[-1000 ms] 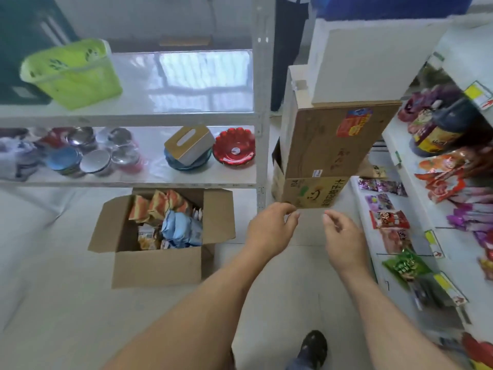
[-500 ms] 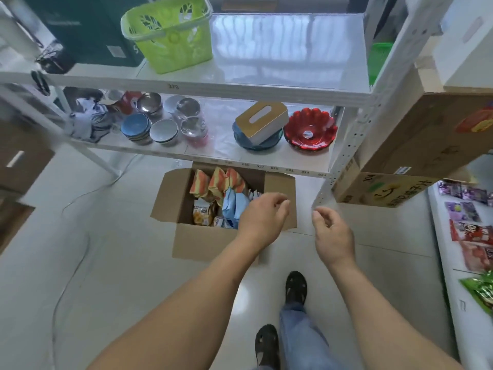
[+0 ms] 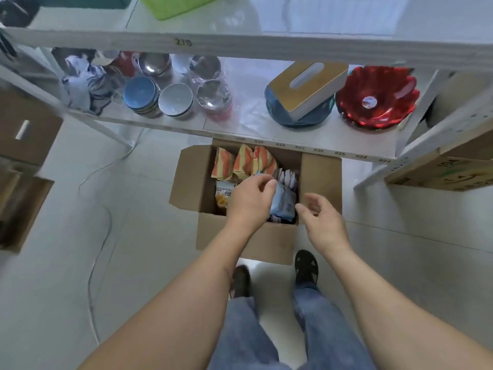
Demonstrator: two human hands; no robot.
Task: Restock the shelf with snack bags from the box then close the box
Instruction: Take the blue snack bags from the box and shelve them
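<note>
head view: we stand over the open box (image 3: 241, 244) on the floor, snack bags upright inside. the pale blue bags (image 3: 284, 198) lie directly under and just right of our left hand (image 3: 249, 200), long axis running away from us. that hand is nearer, palm down, fingers loosely curled above the bags, gripping nothing we can see. our right hand (image 3: 321, 218) hovers over the box's right edge, fingers spread and empty, wrist angled inward.

Head-worn view, steeply downward, close
</note>
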